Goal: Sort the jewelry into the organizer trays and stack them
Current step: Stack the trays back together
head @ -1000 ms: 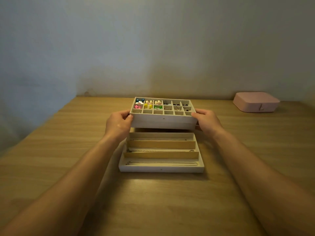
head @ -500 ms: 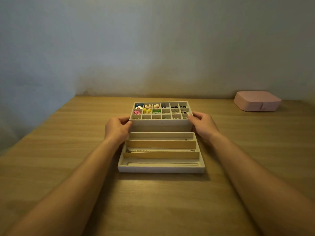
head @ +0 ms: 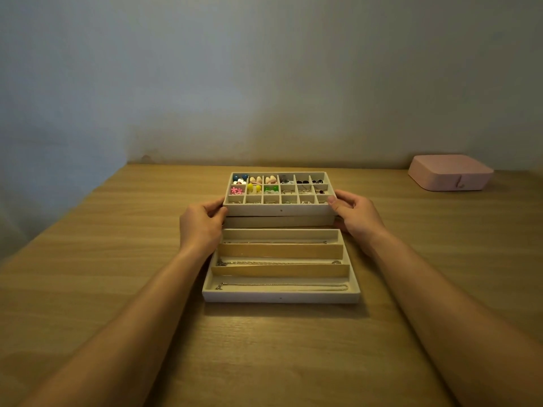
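A shallow, rectangular grid tray point(head: 279, 211) with a pale, matte, fabric-like lining sits toward the far edge of the wooden table point(head: 117, 259), about midway between its left and right sides. Thin walls cut it into small square cells. The cells in the far rows hold small earrings point(head: 254, 188): blue, pink, yellow, green, cream and dark pieces, some rounded like beads. The near row holds smaller pieces too fine to make out.

The grid tray rests on a second tray point(head: 279, 221) of the same pale material, of which only the front wall shows.

The left hand point(head: 199, 227) grips the grid tray's left end, with its fingers curled round the near-left corner. The right hand point(head: 357, 217) grips the right end, with the thumb laid on the top rim at the near-right corner.

Just in front, nearer the person, lies a long-slot tray point(head: 280, 298). Two slanted tan dividers point(head: 280, 251) split it into three long channels, each holding thin silvery chains point(head: 279, 263) stretched lengthwise.

A rounded, smooth pink box point(head: 451, 171) lies closed at the table's far right corner, against the plain wall point(head: 264, 83).
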Demonstrator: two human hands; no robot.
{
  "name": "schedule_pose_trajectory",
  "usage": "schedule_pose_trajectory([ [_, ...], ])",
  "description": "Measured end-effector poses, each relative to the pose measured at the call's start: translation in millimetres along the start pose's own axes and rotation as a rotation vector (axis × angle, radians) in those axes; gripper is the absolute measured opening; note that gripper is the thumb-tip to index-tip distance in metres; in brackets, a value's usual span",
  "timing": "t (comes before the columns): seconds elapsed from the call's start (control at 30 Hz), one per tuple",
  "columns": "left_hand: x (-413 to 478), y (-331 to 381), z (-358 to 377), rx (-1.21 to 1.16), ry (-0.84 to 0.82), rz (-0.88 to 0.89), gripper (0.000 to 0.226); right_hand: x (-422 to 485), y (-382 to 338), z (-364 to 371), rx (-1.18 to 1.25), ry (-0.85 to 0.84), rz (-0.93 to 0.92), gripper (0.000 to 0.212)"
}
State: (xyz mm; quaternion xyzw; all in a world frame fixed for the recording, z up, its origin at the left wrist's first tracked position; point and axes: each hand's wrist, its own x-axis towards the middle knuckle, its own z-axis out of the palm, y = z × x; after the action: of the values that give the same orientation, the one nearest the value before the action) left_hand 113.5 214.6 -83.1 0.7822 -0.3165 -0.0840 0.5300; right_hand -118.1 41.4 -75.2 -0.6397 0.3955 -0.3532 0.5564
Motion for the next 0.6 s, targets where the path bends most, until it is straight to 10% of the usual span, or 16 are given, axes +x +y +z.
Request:
schedule_pose_trajectory([
  [0.6, 3, 10, -5, -0.156, -0.106, -0.148, 0.028, 11, -9, 4, -0.072, -0.008, 0.089, 0.040],
])
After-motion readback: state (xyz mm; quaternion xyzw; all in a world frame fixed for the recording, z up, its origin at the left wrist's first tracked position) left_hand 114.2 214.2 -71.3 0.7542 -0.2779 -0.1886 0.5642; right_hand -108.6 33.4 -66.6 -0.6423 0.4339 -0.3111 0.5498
